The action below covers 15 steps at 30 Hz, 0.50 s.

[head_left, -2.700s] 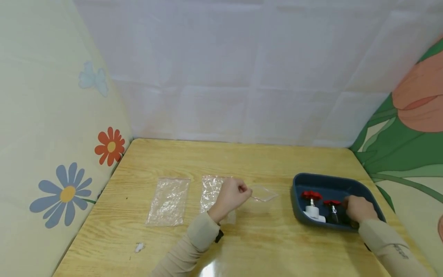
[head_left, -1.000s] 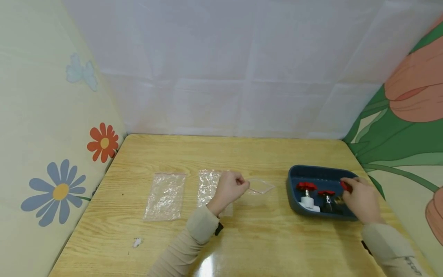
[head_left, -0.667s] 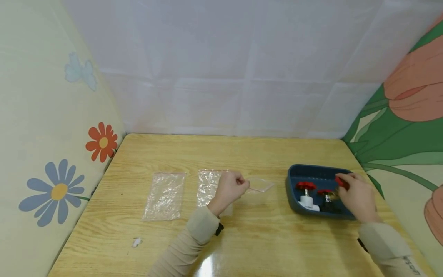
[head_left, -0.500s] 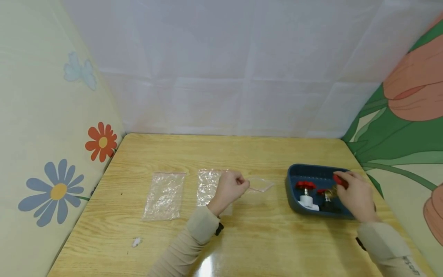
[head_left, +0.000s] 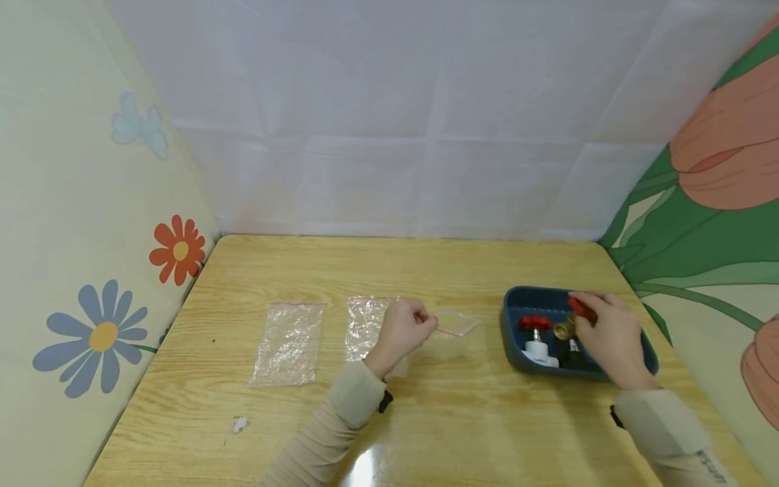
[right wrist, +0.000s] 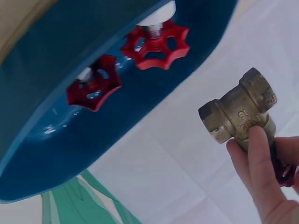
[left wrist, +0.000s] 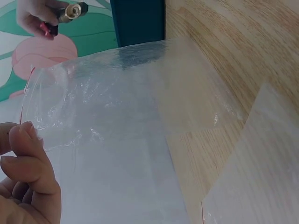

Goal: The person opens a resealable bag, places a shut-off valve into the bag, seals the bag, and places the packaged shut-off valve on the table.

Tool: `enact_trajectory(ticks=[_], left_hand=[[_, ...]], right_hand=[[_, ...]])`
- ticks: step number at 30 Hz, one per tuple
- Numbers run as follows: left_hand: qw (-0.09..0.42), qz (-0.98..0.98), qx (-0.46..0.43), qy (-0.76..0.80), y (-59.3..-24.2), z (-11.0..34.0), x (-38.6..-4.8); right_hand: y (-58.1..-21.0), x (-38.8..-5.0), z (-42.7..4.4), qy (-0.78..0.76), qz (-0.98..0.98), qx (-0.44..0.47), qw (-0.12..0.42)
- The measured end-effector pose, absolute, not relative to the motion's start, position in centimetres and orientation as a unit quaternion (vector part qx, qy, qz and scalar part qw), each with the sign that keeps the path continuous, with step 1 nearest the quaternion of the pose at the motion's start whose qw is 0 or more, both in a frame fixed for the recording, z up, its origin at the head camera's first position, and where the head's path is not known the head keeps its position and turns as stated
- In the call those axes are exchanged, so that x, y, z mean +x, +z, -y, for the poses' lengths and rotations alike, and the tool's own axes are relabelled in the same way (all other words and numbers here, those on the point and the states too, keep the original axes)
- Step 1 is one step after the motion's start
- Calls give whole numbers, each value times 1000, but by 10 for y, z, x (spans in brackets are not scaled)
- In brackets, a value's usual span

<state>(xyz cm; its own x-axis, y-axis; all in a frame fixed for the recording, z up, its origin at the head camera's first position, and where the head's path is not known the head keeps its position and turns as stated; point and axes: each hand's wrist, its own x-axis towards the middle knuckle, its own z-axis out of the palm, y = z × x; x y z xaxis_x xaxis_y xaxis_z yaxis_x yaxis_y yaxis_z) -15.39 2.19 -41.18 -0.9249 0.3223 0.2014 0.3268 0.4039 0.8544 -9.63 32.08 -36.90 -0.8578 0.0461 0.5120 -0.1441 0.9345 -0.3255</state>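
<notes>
With thumb and fingertips my left hand (head_left: 404, 335) pinches the red-lined edge of a clear zip bag (left wrist: 107, 102), whose mouth gapes toward the right in the head view. My right hand (head_left: 611, 335) holds a brass valve (right wrist: 240, 109) with a red handwheel (head_left: 582, 309), lifted above the dark blue tray (head_left: 511, 338). In the right wrist view the fingers curl round the valve's neck and wheel. Two more valves sit in the tray: a white one (head_left: 537, 348) with a red wheel and another whose red wheel (right wrist: 95, 84) shows in the right wrist view.
Two flat clear bags lie on the wooden table (head_left: 426, 433): a left bag (head_left: 289, 343) and a middle bag (head_left: 364, 328), partly behind my left hand. A small white patch (head_left: 240, 424) marks the tabletop at left. A white cloth (head_left: 389, 122) hangs behind.
My right hand has risen out of the tray with the brass valve and shifted left over it. My left hand keeps its pinch on the bag, nearly still.
</notes>
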Motion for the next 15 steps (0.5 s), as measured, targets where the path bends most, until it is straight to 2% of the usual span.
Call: enact_trajectory(ticks=[8, 15], left_hand=[[7, 836, -198, -511, -411, -22, -153], [31, 832, -213, -511, -413, -24, -152]], right_hand=[[-363, -97, -307, 186, 939, 45, 285], [-357, -98, -297, 196, 932, 56, 300]])
